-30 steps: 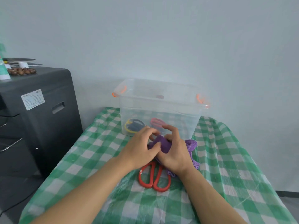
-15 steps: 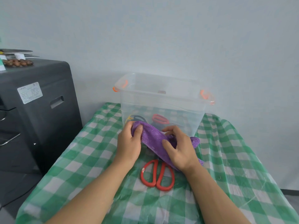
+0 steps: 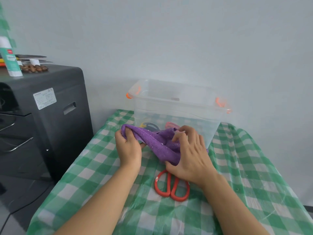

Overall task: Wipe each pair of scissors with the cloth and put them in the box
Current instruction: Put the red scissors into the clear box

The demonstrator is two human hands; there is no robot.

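Observation:
A purple cloth (image 3: 159, 143) stretches between both hands above the table. My left hand (image 3: 129, 146) grips its left end, thumb on top. My right hand (image 3: 188, 153) holds the bunched right part with curled fingers. Red-handled scissors (image 3: 171, 187) lie on the tablecloth just below my right hand; their blades are hidden under the cloth and hand. Behind the hands stands a clear plastic box (image 3: 186, 112) with orange latches. Inside it lie a pair with dark and yellow handles (image 3: 149, 126) and a pink-handled pair (image 3: 171, 124).
The table wears a green and white checked cloth (image 3: 245, 167). A dark grey cabinet (image 3: 42, 116) stands close on the left, with a glue stick (image 3: 11, 63) and small brown items on top. A pale wall is right behind the box.
Both hands lifted the cloth off the table and spread it; my left hand pulled its end out to the left. The red scissors stayed on the table.

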